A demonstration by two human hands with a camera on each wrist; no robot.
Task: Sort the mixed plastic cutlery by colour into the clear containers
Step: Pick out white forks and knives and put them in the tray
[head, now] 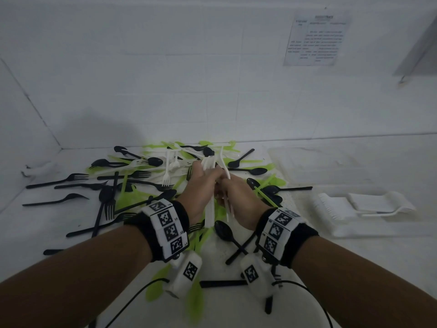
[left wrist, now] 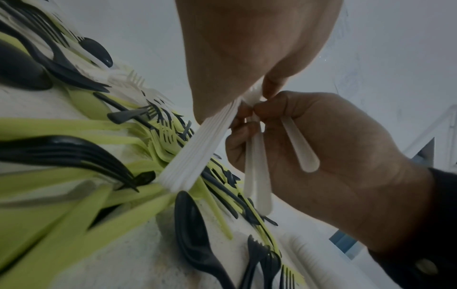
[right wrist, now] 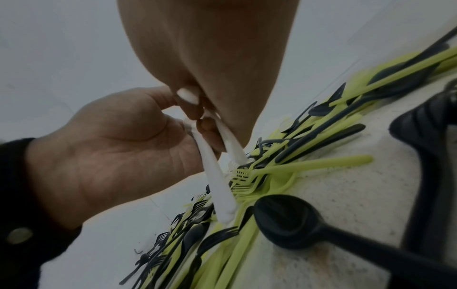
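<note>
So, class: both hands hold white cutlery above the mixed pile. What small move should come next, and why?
Probably pass the loose pieces in the right hand into the left hand's bundle of white cutlery, making one stack. The hands already meet, and white cutlery already fills the clear container on the right.

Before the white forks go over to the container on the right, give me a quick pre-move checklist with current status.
1. Left hand grips the stack of white forks: ok.
2. Right hand holds a few loose white pieces, not merged into the stack: not ok.
3. Only white in both hands: ok.
4. Clear container at right already holds white cutlery, right destination: ok.
5. Room left in that container: cannot tell.
6. White forks remain in the pile on the table: not ok.
</note>
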